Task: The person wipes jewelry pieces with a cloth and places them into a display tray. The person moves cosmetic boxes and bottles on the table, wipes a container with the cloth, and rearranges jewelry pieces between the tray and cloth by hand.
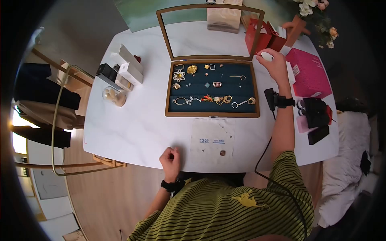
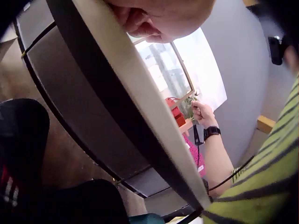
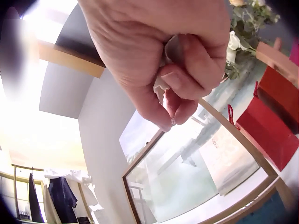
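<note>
My right hand [image 1: 275, 66] is raised beside the upper right corner of a wooden jewellery box [image 1: 169, 90]. It holds a crumpled white cloth [image 3: 160, 87] in its curled fingers. Thumb and forefinger pinch a tiny sparkling piece [image 3: 173, 121], mostly hidden by the fingertips. The box's glass lid [image 1: 160, 36] stands up, and rings, brooches and other jewellery lie on its dark lining. My left hand [image 1: 171, 162] rests at the table's front edge, fingers loosely curled, holding nothing visible. Right of it lies a printed white sheet [image 1: 201, 130] bearing a small brown square piece [image 1: 222, 153].
Small white boxes [image 1: 130, 73], a black box [image 1: 107, 74] and a glass dome [image 1: 114, 96] stand left. Red bags [image 1: 257, 37], a pink box [image 1: 309, 72] and black cases [image 1: 315, 110] occupy the right side. A black cable [image 1: 263, 156] runs along my right arm.
</note>
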`<state>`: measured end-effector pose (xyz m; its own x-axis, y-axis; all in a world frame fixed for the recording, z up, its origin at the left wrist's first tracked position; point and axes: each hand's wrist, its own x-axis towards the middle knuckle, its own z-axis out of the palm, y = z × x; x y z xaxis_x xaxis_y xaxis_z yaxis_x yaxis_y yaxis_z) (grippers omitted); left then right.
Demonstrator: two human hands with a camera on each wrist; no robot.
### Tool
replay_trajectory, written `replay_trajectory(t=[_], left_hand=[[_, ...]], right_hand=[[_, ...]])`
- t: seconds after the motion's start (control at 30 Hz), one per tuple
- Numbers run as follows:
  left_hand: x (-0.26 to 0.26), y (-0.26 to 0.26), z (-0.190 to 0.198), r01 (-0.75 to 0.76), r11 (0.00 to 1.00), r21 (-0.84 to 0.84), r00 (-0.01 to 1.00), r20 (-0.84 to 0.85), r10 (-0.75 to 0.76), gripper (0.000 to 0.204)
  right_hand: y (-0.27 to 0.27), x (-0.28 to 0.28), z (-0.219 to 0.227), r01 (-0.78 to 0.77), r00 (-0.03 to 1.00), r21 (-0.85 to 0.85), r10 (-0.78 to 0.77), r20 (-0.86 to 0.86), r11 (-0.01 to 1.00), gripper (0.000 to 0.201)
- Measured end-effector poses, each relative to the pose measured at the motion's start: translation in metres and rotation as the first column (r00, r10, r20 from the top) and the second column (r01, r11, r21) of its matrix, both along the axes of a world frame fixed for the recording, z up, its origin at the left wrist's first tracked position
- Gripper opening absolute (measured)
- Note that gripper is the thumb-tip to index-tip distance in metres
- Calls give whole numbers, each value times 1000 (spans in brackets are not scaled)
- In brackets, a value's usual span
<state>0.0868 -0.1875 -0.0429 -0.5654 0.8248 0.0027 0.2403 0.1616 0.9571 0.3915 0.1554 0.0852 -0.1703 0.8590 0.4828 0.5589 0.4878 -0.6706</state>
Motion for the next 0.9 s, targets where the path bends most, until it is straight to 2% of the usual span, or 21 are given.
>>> replay_trajectory(t=[0.03, 0.13, 0.17, 0.23, 0.27, 0.37, 0.5, 0.63, 0.8, 0.9], left_hand=[[1, 0, -3, 12, 1000, -17, 1000, -16, -12, 33], [6, -1, -3, -12, 999, -37, 999, -39, 11, 33], [6, -2, -3, -17, 999, -37, 997, -79, 14, 33], [6, -1, -8, -28, 999, -33, 992, -124, 23, 33], [4, -1, -12, -44, 999, -9, 990, -132, 43, 34], [11, -2, -6, -88, 996, -22, 991, -98, 85, 34], [12, -1, -7, -110, 993, -32, 981, -163, 103, 35], [14, 2, -4, -102, 994, -28, 972, -215, 93, 36], [16, 4, -3, -109, 994, -18, 975, -197, 104, 36], [16, 5, -2, -106, 994, -16, 974, -202, 100, 36]], right_hand=[[10, -2, -10, -4, 1000, -4, 4, -18, 1000, 16], [34, -7, -37, -173, 985, -183, 165, -56, 968, 17], [38, -8, -48, -172, 985, -183, 163, -65, 968, 17], [48, -16, -60, -262, 964, -261, 264, -31, 929, 16], [53, -19, -67, -213, 972, -271, 232, 36, 939, 15], [50, -29, -63, -195, 973, -298, 223, 64, 935, 17], [52, -30, -66, -208, 961, -321, 254, 110, 924, 16], [54, -26, -70, -188, 966, -312, 233, 115, 931, 18], [50, -31, -65, -193, 961, -282, 240, 141, 940, 20], [42, -34, -53, -146, 967, -367, 211, 143, 919, 21]])
